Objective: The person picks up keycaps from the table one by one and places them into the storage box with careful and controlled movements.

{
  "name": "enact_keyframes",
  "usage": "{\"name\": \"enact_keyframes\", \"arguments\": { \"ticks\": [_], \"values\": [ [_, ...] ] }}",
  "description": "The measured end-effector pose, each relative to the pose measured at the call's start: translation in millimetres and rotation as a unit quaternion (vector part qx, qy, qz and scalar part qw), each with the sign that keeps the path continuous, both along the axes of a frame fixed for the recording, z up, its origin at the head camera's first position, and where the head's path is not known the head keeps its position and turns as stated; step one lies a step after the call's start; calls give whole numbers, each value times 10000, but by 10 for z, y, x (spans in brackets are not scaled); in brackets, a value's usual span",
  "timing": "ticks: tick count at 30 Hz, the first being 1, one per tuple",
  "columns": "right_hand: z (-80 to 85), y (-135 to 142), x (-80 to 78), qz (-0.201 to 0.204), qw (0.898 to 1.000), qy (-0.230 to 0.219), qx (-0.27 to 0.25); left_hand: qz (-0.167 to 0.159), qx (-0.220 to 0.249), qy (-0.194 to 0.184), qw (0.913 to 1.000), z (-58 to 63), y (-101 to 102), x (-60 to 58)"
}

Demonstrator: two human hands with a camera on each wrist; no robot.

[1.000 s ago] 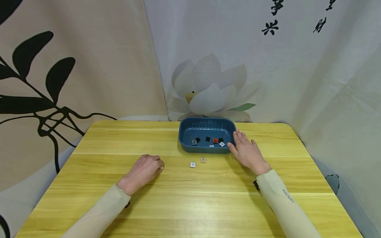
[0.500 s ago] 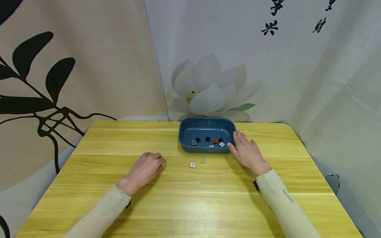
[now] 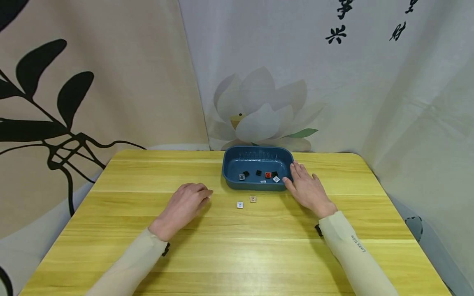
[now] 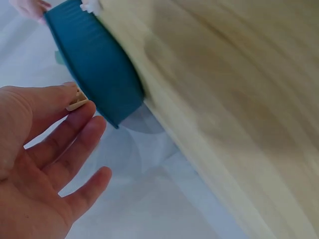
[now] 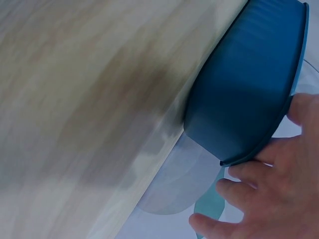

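In the head view, my left hand (image 3: 183, 207) is above the table, left of the blue tray (image 3: 259, 186). Its thumb and index finger pinch a small cream-coloured plastic piece (image 4: 78, 101), plain in the left wrist view; the other fingers are spread. My right hand (image 3: 307, 190) rests against the tray's right end, fingers fairly straight, thumb at the near corner of the rim. In the tray lie several small square pieces, among them a red one (image 3: 268, 175) and a white one (image 3: 276, 179). On the table before it sit a white square piece (image 3: 240, 205) and a brownish one (image 3: 253, 199).
The wooden table (image 3: 259, 255) reaches back to a printed curtain (image 3: 259, 49) hung close behind the tray. Both forearms come in from the near side, in pale sleeves (image 3: 129, 263).
My left hand has moved forward and to the right, nearer the tray and slightly raised. The right hand, the tray and the pieces on the table have stayed put.
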State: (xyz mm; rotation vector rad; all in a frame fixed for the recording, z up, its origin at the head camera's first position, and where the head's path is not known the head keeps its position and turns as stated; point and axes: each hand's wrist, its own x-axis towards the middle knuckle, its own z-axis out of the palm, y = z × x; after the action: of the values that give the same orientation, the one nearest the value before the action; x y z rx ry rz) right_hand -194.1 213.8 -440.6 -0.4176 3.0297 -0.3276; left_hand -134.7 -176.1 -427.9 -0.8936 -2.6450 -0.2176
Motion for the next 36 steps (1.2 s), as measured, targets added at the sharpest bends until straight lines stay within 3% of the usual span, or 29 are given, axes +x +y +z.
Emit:
{"name": "enact_keyframes", "arguments": {
  "ticks": [11, 18, 29, 36],
  "values": [
    [-27, 22, -11, 5, 10000, 30, -23, -102, 550, 26, 9984, 216, 396, -167],
    [-25, 19, -13, -3, 10000, 7, -60, -248, 753, 191, 9967, 290, 660, -308],
    [-6, 16, 1, 13, 9999, -7, -110, -215, 956, -11, 9952, 345, 1025, -457],
    [0, 11, 2, 25, 9999, -2, -130, -163, 968, -119, 9951, 321, 1143, -570]
  ]
}}
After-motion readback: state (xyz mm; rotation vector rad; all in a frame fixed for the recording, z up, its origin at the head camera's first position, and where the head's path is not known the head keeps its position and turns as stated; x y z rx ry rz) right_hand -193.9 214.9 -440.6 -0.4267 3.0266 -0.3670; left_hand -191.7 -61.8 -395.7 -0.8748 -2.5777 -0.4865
